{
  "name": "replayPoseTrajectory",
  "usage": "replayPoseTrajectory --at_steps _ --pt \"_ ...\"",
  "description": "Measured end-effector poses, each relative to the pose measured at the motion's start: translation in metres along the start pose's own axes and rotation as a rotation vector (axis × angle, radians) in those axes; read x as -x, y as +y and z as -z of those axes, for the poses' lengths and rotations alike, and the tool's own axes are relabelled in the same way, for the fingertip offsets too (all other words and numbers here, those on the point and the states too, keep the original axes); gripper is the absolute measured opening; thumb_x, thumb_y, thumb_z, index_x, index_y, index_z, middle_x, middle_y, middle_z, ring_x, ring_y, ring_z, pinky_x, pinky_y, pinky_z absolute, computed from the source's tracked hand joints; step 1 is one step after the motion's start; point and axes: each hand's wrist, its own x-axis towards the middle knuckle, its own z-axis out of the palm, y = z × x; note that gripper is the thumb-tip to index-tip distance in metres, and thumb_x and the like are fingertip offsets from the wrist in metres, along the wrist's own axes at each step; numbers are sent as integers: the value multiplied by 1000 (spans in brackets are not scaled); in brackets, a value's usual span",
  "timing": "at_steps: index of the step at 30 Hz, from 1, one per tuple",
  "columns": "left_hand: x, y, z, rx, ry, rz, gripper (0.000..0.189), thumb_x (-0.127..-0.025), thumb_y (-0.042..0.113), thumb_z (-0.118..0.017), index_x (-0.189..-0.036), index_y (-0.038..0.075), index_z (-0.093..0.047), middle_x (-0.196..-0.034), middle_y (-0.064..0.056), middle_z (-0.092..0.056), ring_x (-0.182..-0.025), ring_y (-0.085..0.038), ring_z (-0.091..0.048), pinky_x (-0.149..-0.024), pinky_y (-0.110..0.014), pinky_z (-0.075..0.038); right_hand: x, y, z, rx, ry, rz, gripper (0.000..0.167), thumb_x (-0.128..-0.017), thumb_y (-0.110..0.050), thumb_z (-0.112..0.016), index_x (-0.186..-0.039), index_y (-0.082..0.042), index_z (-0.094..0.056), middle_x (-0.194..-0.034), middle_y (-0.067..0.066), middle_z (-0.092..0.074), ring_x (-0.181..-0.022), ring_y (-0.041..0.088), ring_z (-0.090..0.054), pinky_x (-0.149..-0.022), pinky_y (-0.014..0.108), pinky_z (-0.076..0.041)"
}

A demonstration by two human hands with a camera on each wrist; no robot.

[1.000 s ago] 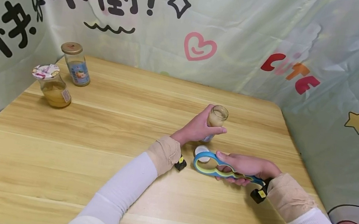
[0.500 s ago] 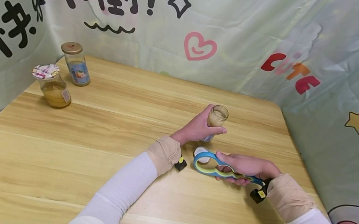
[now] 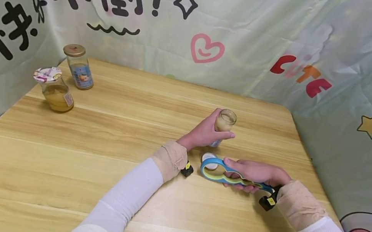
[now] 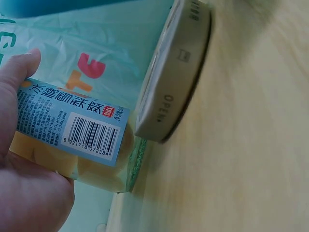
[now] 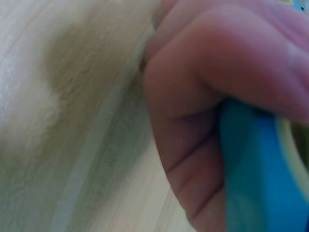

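My left hand (image 3: 206,131) grips an open glass jar (image 3: 226,121) that stands upright on the table, its rim bare and pale contents inside. A blue label with a barcode (image 4: 91,134) shows on that jar in the left wrist view. My right hand (image 3: 253,172) holds a blue and yellow-green jar opener (image 3: 213,177) with scalloped inner edges; curled fingers (image 5: 193,159) wrap its handle in the right wrist view. Between the jar and the opener's looped end lies the round lid (image 3: 209,160), white inside upward and partly hidden by the opener. "OPEN" is printed on the lid's side (image 4: 181,72).
Two more jars stand at the table's far left: one with a gold lid (image 3: 81,74) and a blue label, one with a patterned lid (image 3: 47,74) and yellowish contents. A printed cloth (image 3: 252,31) borders the wooden table (image 3: 78,172) at the back and both sides.
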Motion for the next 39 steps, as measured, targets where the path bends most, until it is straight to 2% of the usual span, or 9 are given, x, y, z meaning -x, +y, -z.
replayPoseTrajectory --at_steps 25,33,39 --pt "2 1 0 -22 6 11 64 -92 29 -80 -143 19 -42 -117 -7 -66 -88 -13 -66 -82 -26 -56 0 -1 -2 3 -10 23 76 -108 -65 -21 -111 -5 -66 -73 1 -56 -48 11 -40 -49 23 -40" --pt "2 1 2 -13 -27 16 63 -93 29 -78 -143 20 -41 -117 -6 -65 -91 -14 -66 -83 -26 -56 0 1 -2 -4 -30 33 75 -109 -63 -19 -111 -4 -66 -73 1 -56 -47 10 -39 -45 22 -36" --pt "1 2 6 -77 -52 36 67 -93 34 -77 -146 21 -38 -119 -5 -65 -97 -14 -67 -87 -28 -56 -1 2 -1 -7 -32 50 75 -109 -62 -20 -110 -3 -66 -72 1 -55 -47 11 -39 -44 22 -36"
